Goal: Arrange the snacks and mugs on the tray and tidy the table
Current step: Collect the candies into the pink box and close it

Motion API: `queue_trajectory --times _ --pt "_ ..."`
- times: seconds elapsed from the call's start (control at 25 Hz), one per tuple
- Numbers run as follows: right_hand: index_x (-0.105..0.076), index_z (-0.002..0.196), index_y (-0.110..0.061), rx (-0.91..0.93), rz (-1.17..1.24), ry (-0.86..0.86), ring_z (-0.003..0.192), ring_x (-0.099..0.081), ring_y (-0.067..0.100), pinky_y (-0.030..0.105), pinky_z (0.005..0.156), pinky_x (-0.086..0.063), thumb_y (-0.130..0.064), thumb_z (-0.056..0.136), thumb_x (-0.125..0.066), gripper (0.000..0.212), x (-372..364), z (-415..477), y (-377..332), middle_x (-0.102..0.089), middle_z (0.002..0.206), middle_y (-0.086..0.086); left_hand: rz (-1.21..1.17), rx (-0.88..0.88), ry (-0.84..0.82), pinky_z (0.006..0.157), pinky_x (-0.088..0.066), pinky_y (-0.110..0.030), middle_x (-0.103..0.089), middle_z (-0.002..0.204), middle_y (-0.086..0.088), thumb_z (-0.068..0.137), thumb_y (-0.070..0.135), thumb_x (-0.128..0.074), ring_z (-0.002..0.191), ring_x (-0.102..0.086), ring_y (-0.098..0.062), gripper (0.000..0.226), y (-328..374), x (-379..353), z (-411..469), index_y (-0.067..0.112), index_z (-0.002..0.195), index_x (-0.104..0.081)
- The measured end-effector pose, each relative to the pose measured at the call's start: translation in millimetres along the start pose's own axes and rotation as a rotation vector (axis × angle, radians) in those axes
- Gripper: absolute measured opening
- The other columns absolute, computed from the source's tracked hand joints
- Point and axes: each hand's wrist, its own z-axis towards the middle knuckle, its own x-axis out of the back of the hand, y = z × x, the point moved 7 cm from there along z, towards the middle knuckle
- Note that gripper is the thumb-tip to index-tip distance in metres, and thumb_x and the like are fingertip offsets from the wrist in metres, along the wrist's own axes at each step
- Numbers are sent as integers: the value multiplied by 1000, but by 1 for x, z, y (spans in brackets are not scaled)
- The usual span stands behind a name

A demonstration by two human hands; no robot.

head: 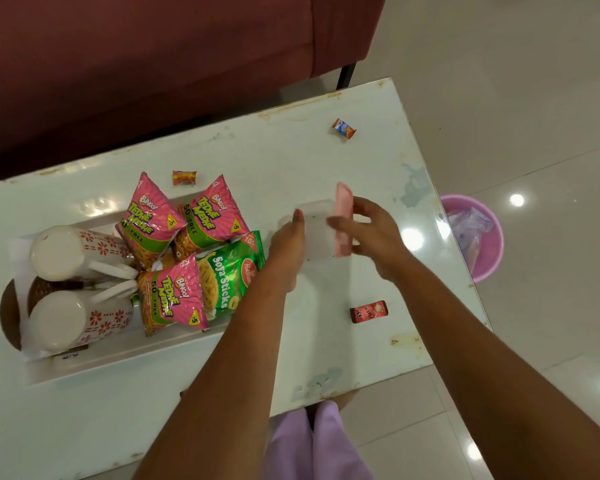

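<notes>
Pink snack bags [151,220] and a green bag [229,271] lie on the white tray [118,358] on the table [291,150], beside two mugs [80,252] tipped on their sides. Over the table, the right hand [371,233] pinches a pink piece [343,220] with curled fingers. The left hand [288,244] touches a blurry white thing [317,230] next to it, but how its fingers bend is too blurry to tell.
</notes>
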Motion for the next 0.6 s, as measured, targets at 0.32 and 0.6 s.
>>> queue_trajectory --times 0.32,0.6 --pt "-36 136 -15 28 -757 362 117 -48 37 47 96 -44 -38 71 -75 80 73 19 21 -49 130 15 143 -138 156 97 -39 -30 -43 144 -11 93 11 -42 126 -46 -27 49 -23 -1 -18 12 142 -34" --pt "-30 140 -15 62 -928 356 131 -30 41 52 102 -37 -42 80 -66 75 56 10 44 -32 147 16 160 -160 217 104 -42 -38 -42 142 -15 92 13 -50 126 -46 -28 50 -44 -6 -44 7 139 -37"
